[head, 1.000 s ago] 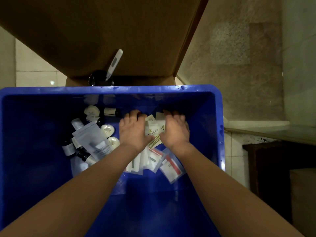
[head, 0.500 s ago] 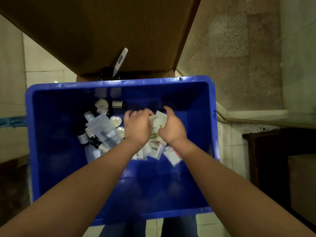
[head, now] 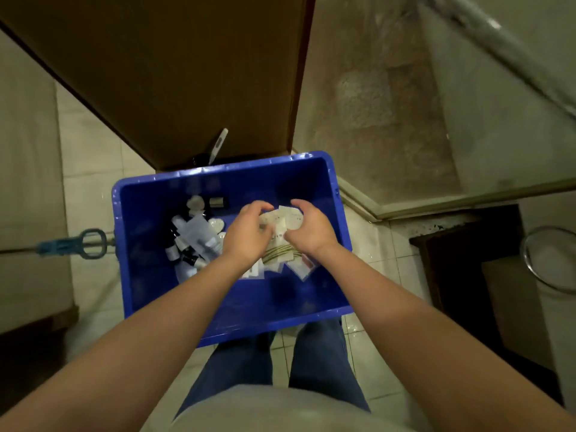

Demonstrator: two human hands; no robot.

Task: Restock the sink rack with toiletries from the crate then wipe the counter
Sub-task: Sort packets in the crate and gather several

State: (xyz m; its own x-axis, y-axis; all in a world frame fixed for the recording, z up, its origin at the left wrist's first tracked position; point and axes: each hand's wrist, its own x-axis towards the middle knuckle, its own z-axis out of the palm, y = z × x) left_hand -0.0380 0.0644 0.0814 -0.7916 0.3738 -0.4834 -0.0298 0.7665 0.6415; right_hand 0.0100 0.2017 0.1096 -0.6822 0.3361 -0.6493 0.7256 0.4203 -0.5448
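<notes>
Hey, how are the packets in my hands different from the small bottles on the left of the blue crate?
The packets are flat and pale; the small bottles are rounded, some dark. The packets are gripped by the left hand and right hand; the small bottles lie untouched in a loose heap. Both show within the blue crate rim.
</notes>
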